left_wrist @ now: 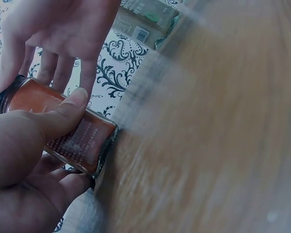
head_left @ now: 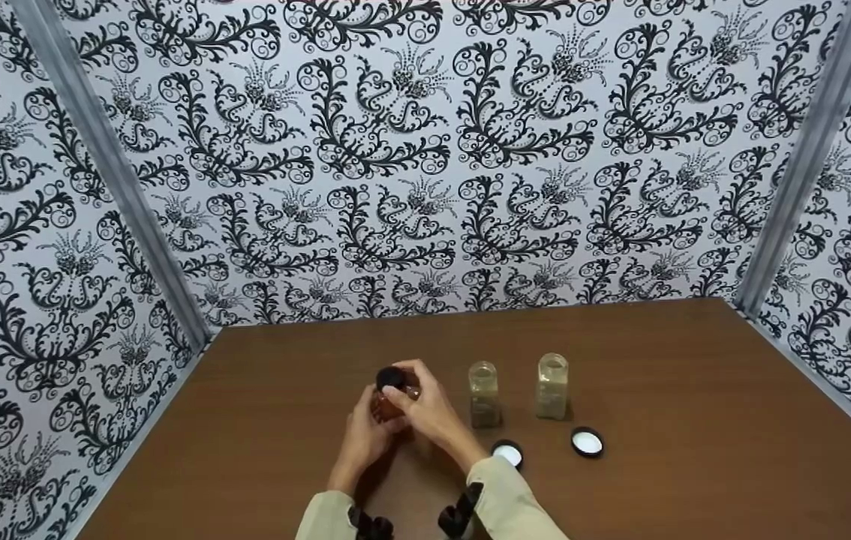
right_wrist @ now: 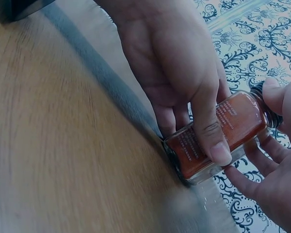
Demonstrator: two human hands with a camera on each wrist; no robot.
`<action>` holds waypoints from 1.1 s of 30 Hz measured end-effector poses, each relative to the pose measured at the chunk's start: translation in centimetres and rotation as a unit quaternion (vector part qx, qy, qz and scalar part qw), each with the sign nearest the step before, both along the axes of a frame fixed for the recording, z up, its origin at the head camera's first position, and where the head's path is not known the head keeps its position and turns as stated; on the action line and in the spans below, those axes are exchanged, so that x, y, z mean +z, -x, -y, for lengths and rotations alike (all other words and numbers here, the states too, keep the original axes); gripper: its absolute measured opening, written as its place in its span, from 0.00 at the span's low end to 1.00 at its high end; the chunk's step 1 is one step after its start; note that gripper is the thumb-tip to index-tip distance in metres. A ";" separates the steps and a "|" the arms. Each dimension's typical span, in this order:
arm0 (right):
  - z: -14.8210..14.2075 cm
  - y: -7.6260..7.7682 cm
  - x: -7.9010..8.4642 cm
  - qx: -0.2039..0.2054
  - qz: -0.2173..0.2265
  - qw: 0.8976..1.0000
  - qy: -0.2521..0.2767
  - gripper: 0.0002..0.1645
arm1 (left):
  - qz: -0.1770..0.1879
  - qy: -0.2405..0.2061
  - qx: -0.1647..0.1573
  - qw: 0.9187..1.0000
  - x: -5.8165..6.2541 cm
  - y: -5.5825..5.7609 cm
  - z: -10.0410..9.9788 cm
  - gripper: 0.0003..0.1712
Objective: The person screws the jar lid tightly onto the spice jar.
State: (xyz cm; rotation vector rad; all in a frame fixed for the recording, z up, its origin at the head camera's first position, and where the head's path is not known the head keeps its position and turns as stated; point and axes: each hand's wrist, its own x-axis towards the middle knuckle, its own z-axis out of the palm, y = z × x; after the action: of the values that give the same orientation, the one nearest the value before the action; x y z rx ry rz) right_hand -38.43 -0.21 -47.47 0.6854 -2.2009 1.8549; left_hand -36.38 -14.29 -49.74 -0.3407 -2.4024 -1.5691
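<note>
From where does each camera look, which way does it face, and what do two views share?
Head: worn on the head, facing forward and down at the table and patterned wall; left hand, right hand and pale sleeves show.
Left wrist: on that wrist, facing the jar; left hand lower left, right hand above.
Right wrist: on that wrist, facing the same jar; right hand at the right edge, left hand at the top.
Shared: both wrist views show the jar, its dark cap and both hands.
</note>
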 end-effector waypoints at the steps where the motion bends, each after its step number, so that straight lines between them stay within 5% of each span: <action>1: 0.0 0.0 0.0 0.001 0.003 1.000 0.002 0.22 | 0.000 0.000 0.000 1.000 0.0 0.0 0.0 0.35; 12: 0.1 -0.2 0.1 -0.006 0.028 1.000 0.011 0.26 | 0.001 0.001 -0.005 1.000 0.0 0.1 0.1 0.34; 33: 0.0 0.0 0.1 0.004 0.006 1.000 -0.002 0.26 | -0.004 0.015 0.005 1.000 0.1 0.1 0.1 0.33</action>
State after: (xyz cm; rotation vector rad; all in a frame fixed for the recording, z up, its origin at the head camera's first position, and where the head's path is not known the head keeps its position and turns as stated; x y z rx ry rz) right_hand -38.39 -0.20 -47.39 0.6870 -2.2127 1.8637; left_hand -36.44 -14.39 -49.61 -0.3397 -2.4213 -1.5259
